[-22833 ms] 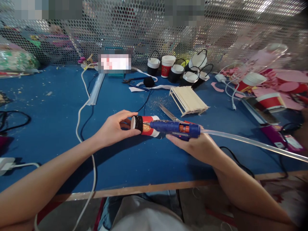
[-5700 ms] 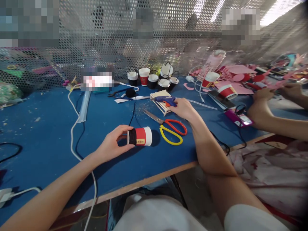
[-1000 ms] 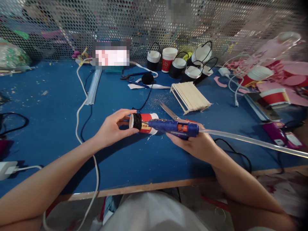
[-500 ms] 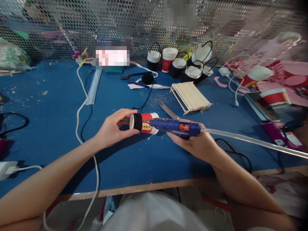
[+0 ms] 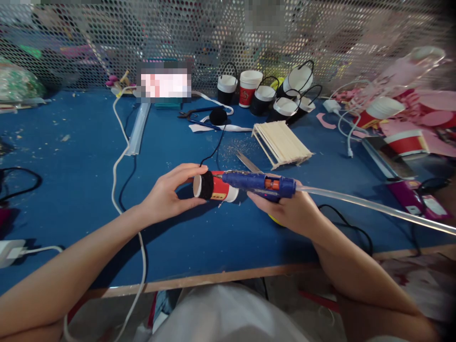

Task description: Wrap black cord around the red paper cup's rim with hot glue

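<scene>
A red and white paper cup [image 5: 223, 190] lies on its side, with black yarn [image 5: 206, 185] wound around its end near my left fingers. My left hand [image 5: 171, 192] holds that end between thumb and fingers. In my right hand [image 5: 290, 209] is a blue glue gun [image 5: 256, 184], its tip pointing left at the cup beside the yarn. A long clear glue stick [image 5: 370, 204] sticks out of the gun's back. The yarn runs up to a black ball [image 5: 218, 116]. Scissors [image 5: 248, 162] lie partly hidden behind the gun.
Several black-wrapped cups with handles [image 5: 263, 99] stand at the back. A bundle of pale sticks [image 5: 282, 143] lies before them. Pliers [image 5: 199, 112], a white cable [image 5: 115, 175] and a clear strip [image 5: 138, 128] are on the blue table [image 5: 178, 256]. Pink scraps [image 5: 436, 102] lie right.
The cup has turned slightly in my left hand and shifted a little right. The yarn strand to the ball now comes up straighter from the cup. A yellow part shows beneath my right hand.
</scene>
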The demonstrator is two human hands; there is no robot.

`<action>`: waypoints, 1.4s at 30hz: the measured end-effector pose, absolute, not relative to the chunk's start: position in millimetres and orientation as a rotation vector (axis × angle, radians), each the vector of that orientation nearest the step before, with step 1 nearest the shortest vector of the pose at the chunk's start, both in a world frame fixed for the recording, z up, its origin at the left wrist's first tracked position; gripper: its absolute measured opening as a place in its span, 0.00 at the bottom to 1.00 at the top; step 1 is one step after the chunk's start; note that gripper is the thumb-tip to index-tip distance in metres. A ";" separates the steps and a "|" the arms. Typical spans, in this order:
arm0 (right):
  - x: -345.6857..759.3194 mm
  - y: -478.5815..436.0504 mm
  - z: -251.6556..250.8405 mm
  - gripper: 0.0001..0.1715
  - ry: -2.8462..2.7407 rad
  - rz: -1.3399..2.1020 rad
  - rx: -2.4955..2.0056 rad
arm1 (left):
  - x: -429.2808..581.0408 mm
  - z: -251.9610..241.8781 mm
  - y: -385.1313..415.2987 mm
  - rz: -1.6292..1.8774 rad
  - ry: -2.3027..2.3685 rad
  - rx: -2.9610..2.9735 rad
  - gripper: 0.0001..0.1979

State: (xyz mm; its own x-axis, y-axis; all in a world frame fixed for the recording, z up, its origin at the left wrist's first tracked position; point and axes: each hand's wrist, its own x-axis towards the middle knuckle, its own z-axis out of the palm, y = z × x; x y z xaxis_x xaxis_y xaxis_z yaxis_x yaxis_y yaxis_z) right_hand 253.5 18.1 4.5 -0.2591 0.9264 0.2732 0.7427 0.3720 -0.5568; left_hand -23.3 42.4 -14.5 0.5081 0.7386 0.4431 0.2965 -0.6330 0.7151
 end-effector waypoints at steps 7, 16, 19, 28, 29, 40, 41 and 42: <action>259.6 21.7 16.4 0.11 -2.354 0.384 -1.409 | -24.7 -11.0 42.3 0.981 0.869 2.534 0.26; 249.3 22.4 27.8 0.10 -2.110 0.669 -1.520 | -22.8 -12.4 42.0 0.996 0.843 2.393 0.27; 243.5 21.5 33.7 0.14 -1.739 1.002 -1.607 | -21.6 -16.6 43.7 1.051 0.869 2.056 0.27; 260.7 32.0 35.6 0.15 -1.639 0.968 -1.521 | -15.9 -17.1 43.1 0.972 1.000 1.563 0.27; 263.1 33.6 36.7 0.16 -1.671 0.892 -1.547 | -15.6 -17.2 43.0 0.970 1.000 1.544 0.28; 286.7 79.6 35.2 0.22 -1.688 -0.076 -1.937 | -13.1 -17.3 40.3 1.007 0.982 1.626 0.27; 287.8 84.0 33.1 0.22 -1.699 -0.094 -1.986 | -13.1 -16.9 39.8 1.003 0.986 1.634 0.27; 288.7 87.6 31.0 0.23 -1.710 -0.106 -2.029 | -13.1 -16.6 39.4 0.999 0.987 1.641 0.27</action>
